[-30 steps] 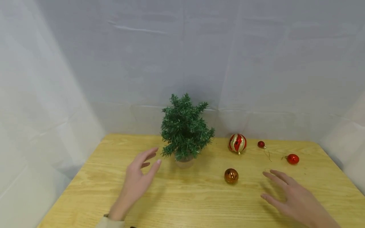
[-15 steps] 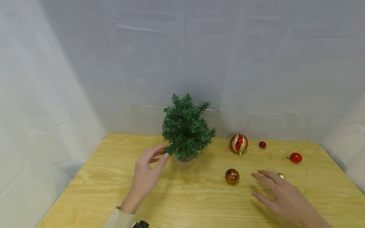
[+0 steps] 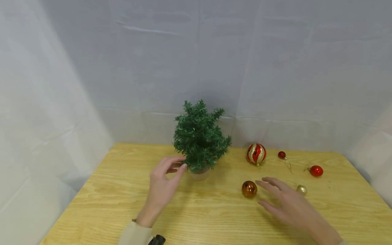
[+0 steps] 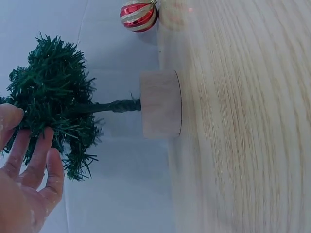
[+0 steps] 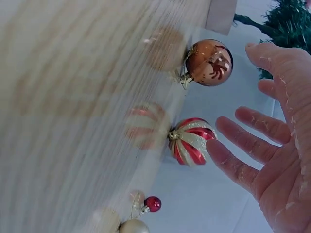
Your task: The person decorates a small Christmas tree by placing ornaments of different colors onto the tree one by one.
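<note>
A small green artificial Christmas tree point(image 3: 200, 136) stands upright on a round wooden base point(image 4: 161, 104). My left hand point(image 3: 165, 182) is at its lower left branches. In the left wrist view, the left hand's loosely bent fingers point(image 4: 36, 162) overlap the needles; whether they press on them is unclear. My right hand point(image 3: 288, 204) hovers over the table, fingers apart and nothing held. Just left of its fingertips lies a shiny copper-coloured bauble point(image 3: 249, 189). The right wrist view shows that copper bauble point(image 5: 210, 63) near the thumb, with a gap between them.
Behind the copper bauble is a red-and-gold striped bauble point(image 3: 256, 153). Further right lie a small dark red bauble point(image 3: 281, 155), a red bauble point(image 3: 316, 170) and a gold bauble point(image 3: 301, 190), with thin hanging loops. White sheeting point(image 3: 147, 68) rises behind the wooden table point(image 3: 196, 217).
My left hand has moved right, up to the tree's lower branches. The right hand has shifted left toward the copper bauble, uncovering the gold bauble.
</note>
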The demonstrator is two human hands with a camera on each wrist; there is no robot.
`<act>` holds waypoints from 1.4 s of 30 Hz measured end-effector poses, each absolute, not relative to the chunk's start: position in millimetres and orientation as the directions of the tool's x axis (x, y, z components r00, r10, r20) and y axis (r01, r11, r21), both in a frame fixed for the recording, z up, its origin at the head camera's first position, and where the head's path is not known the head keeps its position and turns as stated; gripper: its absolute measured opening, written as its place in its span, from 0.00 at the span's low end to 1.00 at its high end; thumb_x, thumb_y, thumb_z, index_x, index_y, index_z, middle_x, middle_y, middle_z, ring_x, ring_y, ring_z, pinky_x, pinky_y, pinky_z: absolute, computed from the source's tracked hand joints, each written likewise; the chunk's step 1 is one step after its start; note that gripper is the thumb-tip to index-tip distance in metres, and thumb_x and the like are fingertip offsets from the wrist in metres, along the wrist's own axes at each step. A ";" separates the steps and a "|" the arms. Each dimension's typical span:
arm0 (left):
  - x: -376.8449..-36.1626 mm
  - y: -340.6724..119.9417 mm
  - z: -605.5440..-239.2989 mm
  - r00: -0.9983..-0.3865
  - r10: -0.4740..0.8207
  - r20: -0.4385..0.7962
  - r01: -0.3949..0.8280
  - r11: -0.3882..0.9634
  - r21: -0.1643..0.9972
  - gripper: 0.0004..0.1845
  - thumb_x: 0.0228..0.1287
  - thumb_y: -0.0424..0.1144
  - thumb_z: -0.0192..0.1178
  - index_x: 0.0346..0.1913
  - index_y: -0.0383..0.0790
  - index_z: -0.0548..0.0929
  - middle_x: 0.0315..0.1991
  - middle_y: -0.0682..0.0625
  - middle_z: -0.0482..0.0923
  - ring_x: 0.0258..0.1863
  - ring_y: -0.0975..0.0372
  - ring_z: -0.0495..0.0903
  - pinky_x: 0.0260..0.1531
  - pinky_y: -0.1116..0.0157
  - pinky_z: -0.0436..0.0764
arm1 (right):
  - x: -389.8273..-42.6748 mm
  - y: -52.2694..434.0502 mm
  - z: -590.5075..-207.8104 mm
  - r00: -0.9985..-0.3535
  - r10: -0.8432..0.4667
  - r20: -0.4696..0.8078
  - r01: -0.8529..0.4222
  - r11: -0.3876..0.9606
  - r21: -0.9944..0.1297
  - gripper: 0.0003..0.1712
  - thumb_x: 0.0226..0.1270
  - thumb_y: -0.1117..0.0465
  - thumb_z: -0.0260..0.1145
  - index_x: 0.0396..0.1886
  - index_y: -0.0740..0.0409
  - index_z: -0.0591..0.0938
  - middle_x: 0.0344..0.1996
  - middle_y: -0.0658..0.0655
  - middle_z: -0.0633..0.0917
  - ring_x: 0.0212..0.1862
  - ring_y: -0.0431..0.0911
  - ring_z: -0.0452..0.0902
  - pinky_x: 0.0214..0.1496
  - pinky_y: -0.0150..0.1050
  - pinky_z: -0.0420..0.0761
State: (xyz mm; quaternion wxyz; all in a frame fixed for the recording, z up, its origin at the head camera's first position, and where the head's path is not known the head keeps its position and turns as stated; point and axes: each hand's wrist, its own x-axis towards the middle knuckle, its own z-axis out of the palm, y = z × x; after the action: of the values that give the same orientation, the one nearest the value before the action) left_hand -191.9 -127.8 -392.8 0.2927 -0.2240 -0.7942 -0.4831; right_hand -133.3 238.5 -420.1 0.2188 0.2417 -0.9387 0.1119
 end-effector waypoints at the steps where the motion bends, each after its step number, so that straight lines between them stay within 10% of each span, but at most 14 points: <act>1: -191.8 -126.7 -393.3 -0.714 0.084 0.695 0.652 0.443 0.616 0.11 0.67 0.33 0.68 0.51 0.43 0.87 0.46 0.51 0.86 0.43 0.60 0.87 0.41 0.58 0.87 | -135.9 237.8 -420.5 -0.779 -0.415 0.469 -0.513 0.853 -0.098 0.31 0.59 0.52 0.78 0.62 0.48 0.83 0.56 0.54 0.85 0.50 0.48 0.86 0.45 0.46 0.87; 14: -183.4 -115.1 -395.6 -0.608 0.179 0.773 0.741 0.477 0.472 0.12 0.59 0.25 0.70 0.44 0.40 0.87 0.44 0.52 0.85 0.42 0.64 0.84 0.44 0.67 0.84 | -152.2 224.7 -418.6 -0.753 -0.524 0.398 -0.596 0.799 -0.076 0.29 0.59 0.52 0.78 0.62 0.45 0.84 0.58 0.59 0.85 0.49 0.51 0.87 0.46 0.46 0.88; 42: -175.5 -117.6 -395.2 -0.594 0.274 0.756 0.781 0.421 0.461 0.12 0.57 0.25 0.70 0.43 0.39 0.87 0.42 0.53 0.85 0.42 0.63 0.85 0.48 0.70 0.85 | -181.2 219.8 -418.8 -0.809 -0.506 0.298 -0.562 0.814 -0.144 0.22 0.53 0.61 0.78 0.50 0.51 0.85 0.45 0.49 0.85 0.38 0.39 0.84 0.37 0.36 0.85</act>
State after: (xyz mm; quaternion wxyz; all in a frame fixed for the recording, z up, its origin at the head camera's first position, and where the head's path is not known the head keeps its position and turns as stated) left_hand -175.5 -117.6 -395.2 0.3012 -0.3349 -0.7874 -0.4209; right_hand -181.2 219.8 -418.8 0.1237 0.2830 -0.9444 0.1132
